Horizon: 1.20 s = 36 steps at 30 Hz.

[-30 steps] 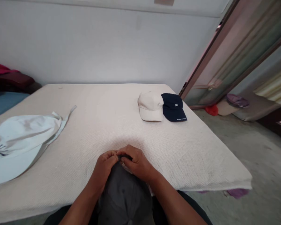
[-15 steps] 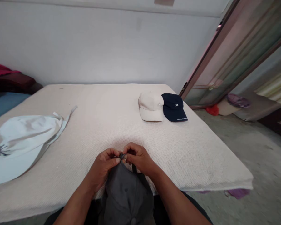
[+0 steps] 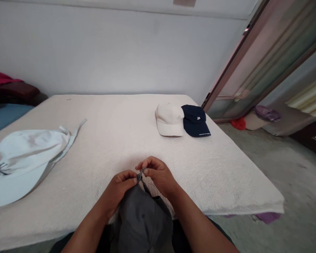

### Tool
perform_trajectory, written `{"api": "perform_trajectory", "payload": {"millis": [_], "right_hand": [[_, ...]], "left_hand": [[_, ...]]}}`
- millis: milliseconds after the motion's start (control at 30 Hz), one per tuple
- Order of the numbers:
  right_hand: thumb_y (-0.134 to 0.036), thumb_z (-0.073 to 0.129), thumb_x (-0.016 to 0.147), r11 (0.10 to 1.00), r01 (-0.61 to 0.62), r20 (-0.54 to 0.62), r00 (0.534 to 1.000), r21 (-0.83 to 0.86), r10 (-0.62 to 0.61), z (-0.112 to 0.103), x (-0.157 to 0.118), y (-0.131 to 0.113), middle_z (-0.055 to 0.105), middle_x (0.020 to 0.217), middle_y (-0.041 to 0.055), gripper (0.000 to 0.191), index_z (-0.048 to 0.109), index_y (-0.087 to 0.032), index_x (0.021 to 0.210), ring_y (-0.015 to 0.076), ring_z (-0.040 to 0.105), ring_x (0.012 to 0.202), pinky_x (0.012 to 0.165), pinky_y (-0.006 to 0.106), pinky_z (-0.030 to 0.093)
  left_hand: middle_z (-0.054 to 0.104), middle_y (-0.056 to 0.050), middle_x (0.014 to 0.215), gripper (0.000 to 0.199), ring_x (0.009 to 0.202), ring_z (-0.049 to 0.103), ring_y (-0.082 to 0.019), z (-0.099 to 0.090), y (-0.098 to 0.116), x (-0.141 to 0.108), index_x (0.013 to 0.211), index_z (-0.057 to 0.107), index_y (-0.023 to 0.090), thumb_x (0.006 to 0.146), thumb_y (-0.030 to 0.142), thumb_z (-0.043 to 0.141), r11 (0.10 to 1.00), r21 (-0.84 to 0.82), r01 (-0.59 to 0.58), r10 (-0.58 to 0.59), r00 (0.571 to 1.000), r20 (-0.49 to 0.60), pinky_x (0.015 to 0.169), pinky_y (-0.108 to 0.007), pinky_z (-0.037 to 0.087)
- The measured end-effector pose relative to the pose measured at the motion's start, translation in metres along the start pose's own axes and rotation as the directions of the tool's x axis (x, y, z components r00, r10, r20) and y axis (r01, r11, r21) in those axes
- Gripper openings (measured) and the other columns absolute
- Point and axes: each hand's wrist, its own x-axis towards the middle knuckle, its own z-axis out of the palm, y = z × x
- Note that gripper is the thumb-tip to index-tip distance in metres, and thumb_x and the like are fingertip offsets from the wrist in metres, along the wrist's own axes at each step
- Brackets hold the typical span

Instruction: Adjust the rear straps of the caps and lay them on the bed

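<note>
A dark grey cap (image 3: pixel 144 219) hangs at the table's front edge, its back strap and small buckle (image 3: pixel 139 176) uppermost. My left hand (image 3: pixel 121 188) pinches the cap's edge beside the buckle. Between the thumb and fingers of my right hand (image 3: pixel 159 175) is the strap's end, drawn up just right of the buckle. Part of the strap loops down below my right fingers. The cap's brim is out of view.
A white cap (image 3: pixel 28 147) with loose strap ends lies on the covered table (image 3: pixel 107 123) at left. Further back on the right, a beige cap (image 3: pixel 170 117) touches a navy cap (image 3: pixel 195 117). A wall stands behind, and a sliding door (image 3: pixel 234 70) is at right.
My right hand has risen slightly, pulling the strap end up at the buckle. My left hand and the grey cap's top edge have shifted a little to the right.
</note>
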Motion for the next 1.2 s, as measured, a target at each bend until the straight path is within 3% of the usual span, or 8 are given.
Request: {"api": "perform_trajectory", "payload": {"millis": [167,300,533,767,1000,1200], "right_hand": [[-0.023,0.07,0.068,0.998,-0.061,-0.009,0.998,0.019,0.061,-0.001,0.001,-0.001,0.056,0.066,-0.0018,0.016,0.058,-0.017,0.076,0.0088,0.046,0.058,0.057,0.023,0.036],[-0.024,0.072,0.066,0.993,-0.079,-0.052,0.996,-0.083,0.075,-0.004,0.0,-0.001,0.054,0.066,-0.0027,0.015,0.062,-0.017,0.074,0.0079,0.044,0.058,0.056,0.022,0.035],[-0.021,0.067,0.068,0.96,-0.103,0.025,0.993,-0.261,0.113,-0.006,-0.003,-0.005,0.056,0.07,-0.0018,0.01,0.062,-0.017,0.075,0.0097,0.049,0.065,0.063,0.024,0.04],[-0.015,0.061,0.069,0.888,-0.107,0.077,0.985,-0.446,0.157,-0.011,-0.005,-0.008,0.053,0.067,-0.0028,0.008,0.061,-0.016,0.077,0.0078,0.044,0.06,0.056,0.022,0.036],[-0.014,0.062,0.068,0.837,-0.1,0.109,0.976,-0.538,0.186,-0.015,-0.007,-0.007,0.054,0.069,-0.002,0.01,0.061,-0.016,0.078,0.0085,0.045,0.062,0.055,0.021,0.036],[-0.011,0.06,0.067,0.853,-0.111,0.086,0.98,-0.509,0.179,-0.014,-0.007,-0.007,0.053,0.067,-0.003,0.011,0.061,-0.016,0.076,0.0077,0.044,0.06,0.054,0.02,0.034]], "left_hand": [[0.063,0.0,0.065,0.014,0.057,0.053,-0.01,-0.001,-0.004,0.0,0.077,0.065,0.015,0.071,0.027,0.071,0.999,-0.039,-0.006,0.007,1.0,0.026,0.057,-0.022,0.037],[0.064,-0.001,0.067,0.017,0.058,0.053,-0.012,-0.001,-0.004,-0.001,0.078,0.065,0.016,0.071,0.031,0.07,1.0,-0.004,-0.011,0.011,1.0,0.002,0.057,-0.023,0.037],[0.063,-0.002,0.067,0.023,0.058,0.052,-0.013,0.002,-0.001,0.0,0.075,0.067,0.015,0.069,0.037,0.07,0.981,0.185,-0.066,0.075,0.996,-0.043,0.056,-0.024,0.037],[0.06,-0.001,0.066,0.02,0.058,0.049,-0.012,0.003,-0.005,0.001,0.073,0.067,0.015,0.07,0.035,0.069,0.96,0.268,-0.083,0.079,0.997,0.027,0.056,-0.023,0.034],[0.063,-0.002,0.068,0.02,0.06,0.052,-0.013,0.008,-0.006,0.001,0.073,0.068,0.016,0.068,0.035,0.071,0.971,0.237,-0.04,0.033,0.999,0.034,0.059,-0.024,0.036],[0.065,-0.002,0.068,0.02,0.059,0.054,-0.012,0.009,-0.008,0.003,0.074,0.068,0.016,0.065,0.033,0.073,0.985,0.174,-0.005,0.003,1.0,0.016,0.057,-0.023,0.037]]}}
